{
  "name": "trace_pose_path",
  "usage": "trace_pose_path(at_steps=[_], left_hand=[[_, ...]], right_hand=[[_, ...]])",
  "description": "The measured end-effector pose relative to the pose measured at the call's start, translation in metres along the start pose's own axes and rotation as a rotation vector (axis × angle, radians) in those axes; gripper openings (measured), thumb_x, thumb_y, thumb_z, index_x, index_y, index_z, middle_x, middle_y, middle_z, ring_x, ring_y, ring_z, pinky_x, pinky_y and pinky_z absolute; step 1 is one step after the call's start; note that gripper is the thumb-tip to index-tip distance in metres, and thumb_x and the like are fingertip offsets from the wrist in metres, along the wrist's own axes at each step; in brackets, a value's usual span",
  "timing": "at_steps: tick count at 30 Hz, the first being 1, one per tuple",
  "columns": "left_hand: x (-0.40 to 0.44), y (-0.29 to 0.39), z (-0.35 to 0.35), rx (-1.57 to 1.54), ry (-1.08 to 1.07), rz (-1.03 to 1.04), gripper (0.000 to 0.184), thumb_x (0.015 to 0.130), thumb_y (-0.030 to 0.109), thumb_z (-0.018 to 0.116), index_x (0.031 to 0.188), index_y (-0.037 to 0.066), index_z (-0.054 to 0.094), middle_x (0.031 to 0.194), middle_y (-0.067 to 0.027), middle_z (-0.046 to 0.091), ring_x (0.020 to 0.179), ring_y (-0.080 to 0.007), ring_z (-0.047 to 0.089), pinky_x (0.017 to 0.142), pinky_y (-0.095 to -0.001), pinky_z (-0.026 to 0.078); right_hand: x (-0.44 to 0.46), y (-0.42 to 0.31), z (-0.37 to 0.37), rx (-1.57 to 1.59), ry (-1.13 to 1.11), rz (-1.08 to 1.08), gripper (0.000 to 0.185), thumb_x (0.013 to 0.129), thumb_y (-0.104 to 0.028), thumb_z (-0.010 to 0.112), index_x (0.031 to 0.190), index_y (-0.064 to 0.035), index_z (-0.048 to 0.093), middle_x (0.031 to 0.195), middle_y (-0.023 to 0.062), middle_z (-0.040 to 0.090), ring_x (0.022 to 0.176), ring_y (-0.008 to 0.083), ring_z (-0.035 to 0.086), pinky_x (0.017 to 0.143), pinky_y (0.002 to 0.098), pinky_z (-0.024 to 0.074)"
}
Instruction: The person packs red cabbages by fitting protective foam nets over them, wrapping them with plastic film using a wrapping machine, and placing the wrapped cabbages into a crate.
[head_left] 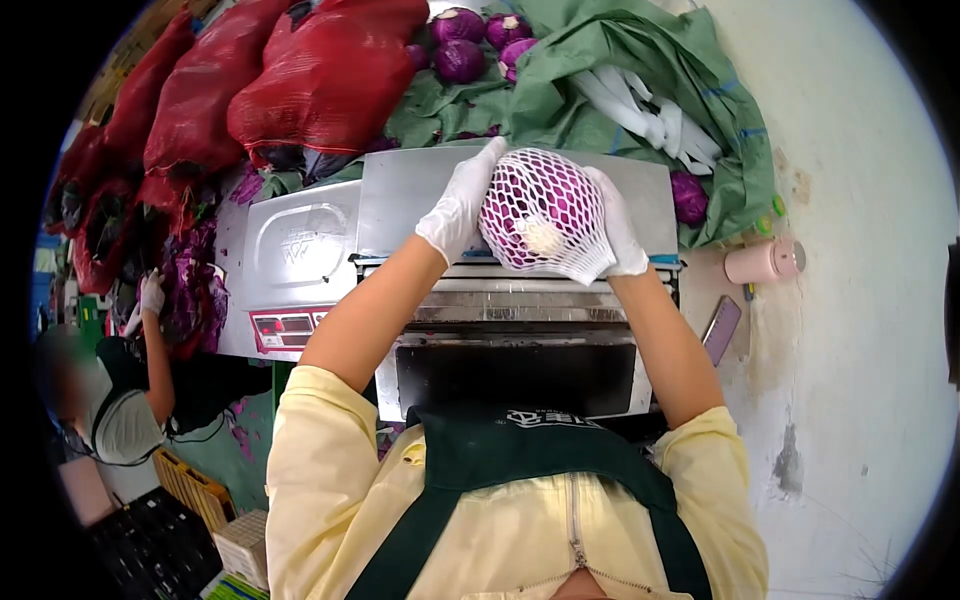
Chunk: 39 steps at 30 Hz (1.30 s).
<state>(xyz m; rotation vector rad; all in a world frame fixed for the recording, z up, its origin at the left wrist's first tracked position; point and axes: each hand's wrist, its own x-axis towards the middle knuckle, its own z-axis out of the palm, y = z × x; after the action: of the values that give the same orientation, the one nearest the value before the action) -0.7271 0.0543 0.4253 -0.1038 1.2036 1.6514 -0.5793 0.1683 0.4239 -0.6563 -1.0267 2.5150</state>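
A red cabbage (540, 205) in a white foam net sleeve (580, 255) is held between my two gloved hands, its pale stem end turned towards me. My left hand (462, 205) presses on its left side with the fingers pointing away from me. Along the right side, my right hand (622, 228) curls round it, partly hidden by the net. Beneath them lies the steel top (410, 175) of a wrapping machine, with a dark panel (515, 378) at its front.
A scale (300, 235) stands left of the machine. Red mesh sacks (325, 80) are piled at the back left. Bare cabbages (460, 60) and white foam nets (650, 115) lie on green sheeting (550, 90). A pink bottle (765, 262) and a phone (721, 330) are rightward. Another person (120, 400) works at left.
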Motion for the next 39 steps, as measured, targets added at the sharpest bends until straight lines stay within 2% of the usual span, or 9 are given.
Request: trace_pose_path(at_steps=[6,8,16,21,26,28,29,36,39], left_hand=[[-0.014,-0.013,-0.05,0.779,0.134,1.0,0.039,0.097,0.027,0.054,0.134,0.015,0.055,0.126,-0.009,0.059,0.102,-0.0202,0.06,0.093,-0.0338,0.047],[-0.065,0.01,-0.068,1.125,0.098,0.945,0.044,0.091,0.019,0.061,0.134,0.018,0.055,0.12,-0.0092,0.061,0.099,-0.0206,0.061,0.087,-0.0322,0.049],[-0.15,0.011,-0.154,2.476,-0.002,0.968,0.071,0.073,0.028,0.075,0.138,0.03,0.046,0.117,-0.0064,0.058,0.085,-0.0261,0.064,0.071,-0.037,0.054],[-0.109,-0.022,-0.095,2.43,-0.407,1.327,0.064,0.078,0.026,0.068,0.138,0.031,0.045,0.119,-0.0064,0.057,0.081,-0.0222,0.065,0.061,-0.0354,0.054],[-0.108,-0.057,-0.079,2.072,-0.262,1.439,0.024,0.089,0.025,0.062,0.11,0.015,0.065,0.101,-0.0123,0.064,0.073,-0.0192,0.066,0.061,-0.034,0.053],[-0.14,-0.06,-0.072,1.399,-0.018,0.451,0.016,0.094,0.023,0.059,0.095,0.008,0.066,0.099,-0.0137,0.068,0.069,-0.0163,0.064,0.062,-0.0299,0.053],[-0.16,-0.061,-0.074,1.175,-0.091,0.495,0.015,0.095,0.021,0.058,0.097,0.007,0.065,0.102,-0.0132,0.068,0.07,-0.0156,0.064,0.063,-0.0287,0.053],[-0.19,0.038,0.006,0.945,-0.142,1.157,0.04,0.088,0.013,0.067,0.123,-0.002,0.054,0.122,-0.0252,0.059,0.12,-0.0307,0.055,0.101,-0.0398,0.044],[-0.112,0.047,0.016,1.415,-0.327,1.244,0.099,0.066,0.028,0.084,0.146,0.005,0.031,0.143,-0.0278,0.038,0.139,-0.0331,0.032,0.113,-0.0434,0.029]], right_hand=[[-0.011,-0.02,-0.035,-0.155,0.064,0.011,0.03,0.097,-0.026,0.051,0.111,-0.0005,0.061,0.1,0.0039,0.065,0.084,0.0104,0.061,0.079,0.0266,0.0503],[-0.032,-0.049,-0.061,-1.165,0.056,-0.327,0.031,0.093,-0.027,0.056,0.115,-0.004,0.06,0.103,0.0071,0.066,0.088,0.0141,0.063,0.08,0.0288,0.0508],[-0.11,-0.106,-0.11,-2.388,-0.446,-0.765,0.057,0.072,-0.024,0.074,0.125,-0.0213,0.056,0.096,0.0052,0.057,0.086,0.0238,0.058,0.073,0.0376,0.0481],[-0.1,-0.079,-0.106,-2.447,-0.774,-0.833,0.055,0.071,-0.023,0.074,0.122,-0.0348,0.057,0.098,0.0025,0.056,0.087,0.0216,0.059,0.071,0.0366,0.0473],[-0.106,-0.048,-0.132,-1.627,-0.436,-0.583,0.01,0.083,-0.01,0.062,0.091,-0.0052,0.059,0.099,0.0108,0.056,0.089,0.0311,0.057,0.079,0.037,0.048],[-0.143,-0.054,-0.121,-1.368,-0.208,-0.197,0.009,0.089,-0.009,0.056,0.091,-0.0003,0.057,0.098,0.0089,0.062,0.08,0.0178,0.062,0.073,0.0323,0.0503],[-0.164,-0.063,-0.107,-1.178,-0.159,-0.007,0.012,0.093,-0.011,0.054,0.093,0.0001,0.058,0.092,0.0067,0.063,0.076,0.0132,0.064,0.068,0.0294,0.0519],[-0.145,-0.157,-0.016,-0.947,0.01,-0.935,0.009,0.092,-0.001,0.055,0.1,0.001,0.058,0.096,0.0117,0.064,0.084,0.0191,0.067,0.077,0.0306,0.0549],[-0.051,-0.162,-0.052,-2.113,-0.35,-1.295,0.045,0.084,0.003,0.05,0.128,-0.0046,0.051,0.129,0.0219,0.052,0.11,0.0367,0.058,0.09,0.0384,0.0508]])
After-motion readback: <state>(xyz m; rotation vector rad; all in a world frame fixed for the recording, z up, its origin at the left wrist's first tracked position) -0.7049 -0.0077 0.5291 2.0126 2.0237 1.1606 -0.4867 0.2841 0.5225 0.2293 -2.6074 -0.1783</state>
